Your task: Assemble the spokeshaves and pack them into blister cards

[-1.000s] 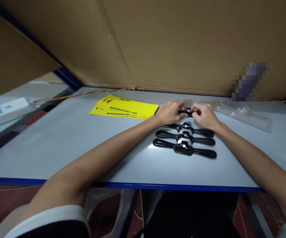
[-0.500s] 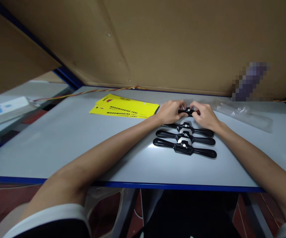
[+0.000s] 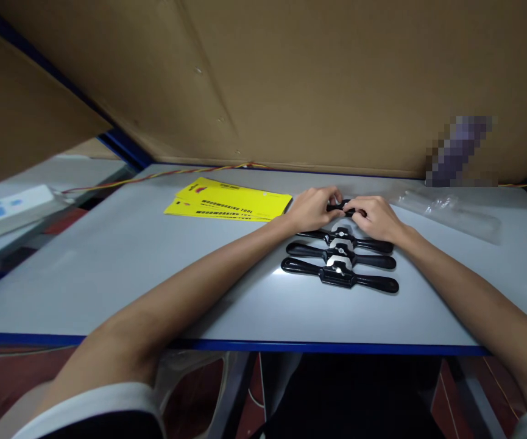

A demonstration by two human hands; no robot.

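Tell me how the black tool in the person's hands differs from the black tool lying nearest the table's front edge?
The held tool is gripped by the left hand and right hand; the nearest tool lies untouched on the table. The held tool is mostly hidden by fingers; the nearest tool shows both handles fully. Both are glossy black.

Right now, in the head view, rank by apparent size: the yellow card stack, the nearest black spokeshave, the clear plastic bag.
1. Yellow card stack.
2 and 3, too close to call: the nearest black spokeshave and the clear plastic bag; the bag lies farther off.
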